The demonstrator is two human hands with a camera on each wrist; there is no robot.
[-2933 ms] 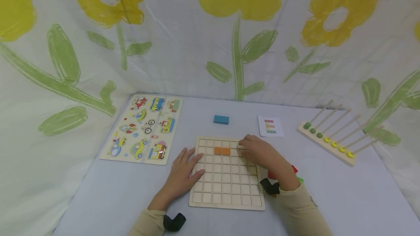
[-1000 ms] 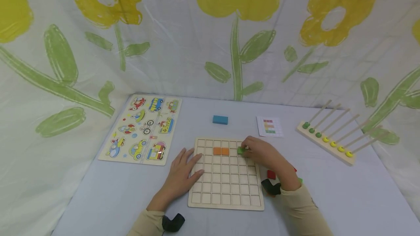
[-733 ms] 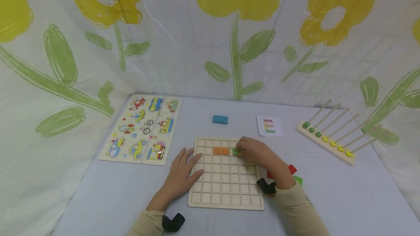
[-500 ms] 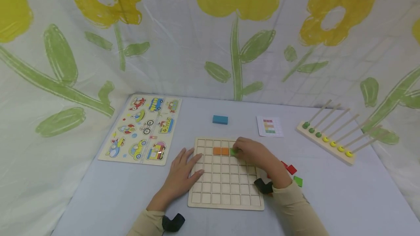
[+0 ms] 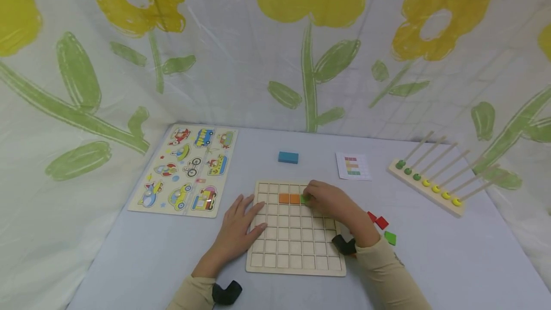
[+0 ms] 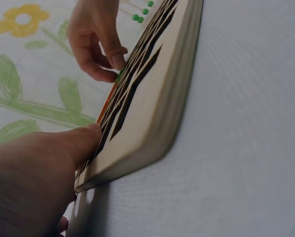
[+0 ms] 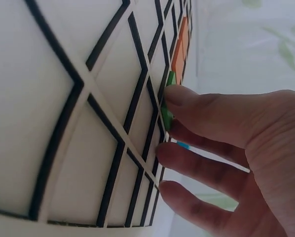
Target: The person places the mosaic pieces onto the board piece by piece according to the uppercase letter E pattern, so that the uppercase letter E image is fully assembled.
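A wooden grid board [image 5: 282,248] lies on the table, with two orange square tiles [image 5: 289,198] side by side in its second row from the back. My right hand [image 5: 329,200] is over that row, thumb and index finger pinching a green square tile [image 5: 304,199] at the cell just right of the orange pair. In the right wrist view the thumb lies on the green tile [image 7: 168,111], and the other fingertips are at the grid. My left hand [image 5: 237,226] rests with spread fingers on the board's left edge; its thumb [image 6: 86,140] lies over the rim.
Loose red tiles [image 5: 381,222] and a green tile [image 5: 390,238] lie right of the board, partly behind the right forearm. Behind the board are a blue block [image 5: 288,157] and a pattern card [image 5: 354,166]. A vehicle puzzle [image 5: 182,171] lies left; a bead-peg stand [image 5: 426,188] stands right.
My right hand has carried the green tile leftward along the row until it is beside the orange tiles. More red and green tiles show behind the forearm. My left hand has stayed put.
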